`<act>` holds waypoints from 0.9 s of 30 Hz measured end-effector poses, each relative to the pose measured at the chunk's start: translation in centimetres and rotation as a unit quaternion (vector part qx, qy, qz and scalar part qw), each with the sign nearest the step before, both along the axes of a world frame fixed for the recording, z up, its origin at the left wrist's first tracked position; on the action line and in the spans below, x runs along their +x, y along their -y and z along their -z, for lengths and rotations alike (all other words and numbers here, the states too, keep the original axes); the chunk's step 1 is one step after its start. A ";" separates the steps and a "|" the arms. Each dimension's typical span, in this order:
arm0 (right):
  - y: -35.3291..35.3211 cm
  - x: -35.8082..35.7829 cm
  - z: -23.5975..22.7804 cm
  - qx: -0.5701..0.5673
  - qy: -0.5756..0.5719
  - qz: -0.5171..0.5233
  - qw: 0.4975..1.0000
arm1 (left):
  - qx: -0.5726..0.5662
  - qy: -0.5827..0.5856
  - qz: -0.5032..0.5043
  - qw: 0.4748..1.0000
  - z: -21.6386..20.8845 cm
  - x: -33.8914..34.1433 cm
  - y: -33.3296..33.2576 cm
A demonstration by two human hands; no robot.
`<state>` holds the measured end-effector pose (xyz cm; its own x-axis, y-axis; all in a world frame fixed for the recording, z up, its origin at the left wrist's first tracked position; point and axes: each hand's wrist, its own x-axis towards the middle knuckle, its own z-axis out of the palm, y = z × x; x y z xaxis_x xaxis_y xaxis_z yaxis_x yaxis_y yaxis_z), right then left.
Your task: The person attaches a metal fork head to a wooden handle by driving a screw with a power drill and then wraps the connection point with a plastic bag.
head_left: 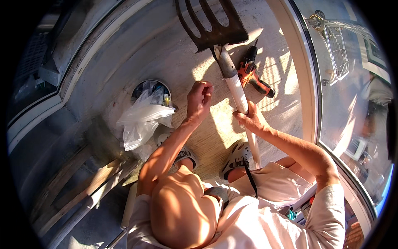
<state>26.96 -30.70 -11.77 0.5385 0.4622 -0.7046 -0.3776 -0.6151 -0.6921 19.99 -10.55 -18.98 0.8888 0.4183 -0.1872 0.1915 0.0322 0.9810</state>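
Garden fork (211,25): your right hand (248,118) clamped its white handle (238,91); your left hand (199,99) curled shut beside it, holding nothing visible; orange drill (253,74) nearby.

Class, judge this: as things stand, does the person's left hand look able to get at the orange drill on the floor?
Probably not directly: the fork's white handle, gripped by the right hand, stands between the left hand and the orange drill.
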 end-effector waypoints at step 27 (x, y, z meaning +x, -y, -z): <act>-4.6 2.1 -0.4 0.170 0.326 0.025 0.929 | -0.277 0.050 -0.003 0.960 -7.5 5.0 -1.6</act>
